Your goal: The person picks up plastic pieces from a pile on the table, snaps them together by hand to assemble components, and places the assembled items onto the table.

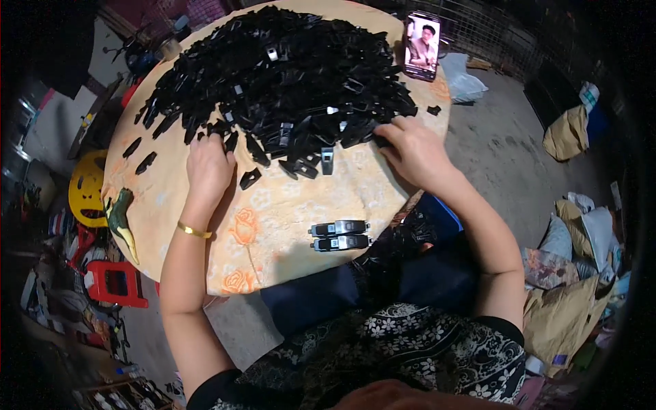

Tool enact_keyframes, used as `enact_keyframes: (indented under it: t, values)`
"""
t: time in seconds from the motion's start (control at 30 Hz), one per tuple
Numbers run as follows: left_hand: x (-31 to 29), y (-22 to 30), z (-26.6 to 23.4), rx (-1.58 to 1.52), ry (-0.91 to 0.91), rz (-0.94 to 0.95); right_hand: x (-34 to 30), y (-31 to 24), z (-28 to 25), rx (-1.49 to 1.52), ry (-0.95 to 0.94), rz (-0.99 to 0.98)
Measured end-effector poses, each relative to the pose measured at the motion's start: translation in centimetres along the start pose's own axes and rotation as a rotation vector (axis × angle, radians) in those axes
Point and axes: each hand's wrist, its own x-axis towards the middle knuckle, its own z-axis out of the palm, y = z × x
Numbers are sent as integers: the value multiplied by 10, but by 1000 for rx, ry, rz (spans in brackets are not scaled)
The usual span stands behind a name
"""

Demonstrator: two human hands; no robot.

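Two hands reach into a big pile of black plastic parts on a round table.

The pile [287, 75] covers the far half of the table [273, 225], which has an orange cloth with flower prints. The left hand [208, 167] lies palm down at the near left edge of the pile, fingers spread and touching loose parts; I cannot tell if it holds one. A gold bracelet [193, 231] is on its wrist. The right hand [410, 150] is at the near right edge of the pile, fingers curled on some parts; what it grips is hidden. Two assembled clips [339, 235] lie side by side near the table's near edge, well apart from the pile. A phone [421, 46] stands upright at the far right rim, with its screen lit. A red stool [116, 283] stands on the floor to the left.
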Motion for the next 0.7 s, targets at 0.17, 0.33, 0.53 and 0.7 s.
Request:
enact_keyframes:
  t: [0.17, 0.33, 0.53, 0.7]
  values:
    - [-5, 9, -5, -78, 69, 39, -7, 1, 4, 15, -5, -95]
    - [-18, 47, -28, -490, 274, 339, -6, 6, -12, 383, 48, 161]
    - [-54, 91, -30, -787, -123, 735, -5, -18, 6, 809, -134, 142]
    - [-58, 89, -30, -818, -212, 665, -5, -19, -9, 377, -227, -77]
